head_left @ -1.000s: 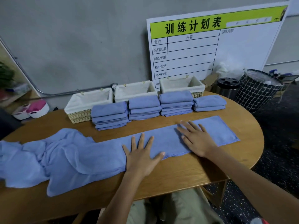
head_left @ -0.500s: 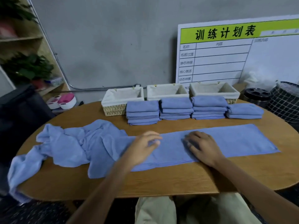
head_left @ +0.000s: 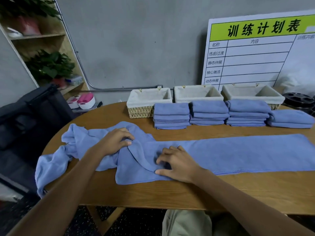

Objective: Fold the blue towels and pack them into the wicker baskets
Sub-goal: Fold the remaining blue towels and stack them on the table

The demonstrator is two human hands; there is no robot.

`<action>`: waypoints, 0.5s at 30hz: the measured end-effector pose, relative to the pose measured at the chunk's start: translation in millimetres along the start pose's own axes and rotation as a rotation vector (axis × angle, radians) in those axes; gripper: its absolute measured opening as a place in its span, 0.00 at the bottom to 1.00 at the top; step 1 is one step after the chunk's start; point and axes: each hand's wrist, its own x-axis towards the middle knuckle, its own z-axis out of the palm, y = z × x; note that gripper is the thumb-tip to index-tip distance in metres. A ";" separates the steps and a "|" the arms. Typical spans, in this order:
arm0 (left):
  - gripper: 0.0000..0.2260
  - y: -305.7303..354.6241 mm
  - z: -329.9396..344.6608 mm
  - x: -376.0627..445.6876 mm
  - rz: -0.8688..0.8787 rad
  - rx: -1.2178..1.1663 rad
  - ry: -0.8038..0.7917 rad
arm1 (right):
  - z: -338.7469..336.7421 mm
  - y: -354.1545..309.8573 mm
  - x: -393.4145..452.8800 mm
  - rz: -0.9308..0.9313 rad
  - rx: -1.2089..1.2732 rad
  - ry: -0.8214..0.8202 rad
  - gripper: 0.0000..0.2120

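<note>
A long blue towel (head_left: 238,152) was seen spread across the wooden surface (head_left: 187,195), its left end bunched and trailing over the near-left edge. The crumpled portion was gripped by the left hand (head_left: 113,143), fingers curled into the cloth, while the right hand (head_left: 179,163) was pressed on the smoothed part just beside it, fingers bent and thumb laid along the near hem; whether cloth was pinched there could not be told. The bunched end would best be drawn out flat and its hems squared before any fold was made. Along the far side, four stacks of folded towels (head_left: 208,114) were ranged in front of three lined wicker baskets (head_left: 149,99), none yet packed. A black bag (head_left: 34,116) was noted at far left, a printed board (head_left: 255,53) at far right.
</note>
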 end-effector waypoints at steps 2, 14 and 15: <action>0.10 5.4 -1.8 -2.3 0.010 -0.065 0.001 | 4.1 -2.3 -0.9 -0.010 0.037 0.013 0.17; 0.09 37.1 -9.9 -33.5 -0.240 -0.484 0.226 | 9.4 -21.0 12.5 0.001 0.121 0.049 0.07; 0.09 38.5 -8.9 -38.1 -0.256 -0.497 0.228 | 9.6 -20.7 12.3 0.012 0.129 0.051 0.07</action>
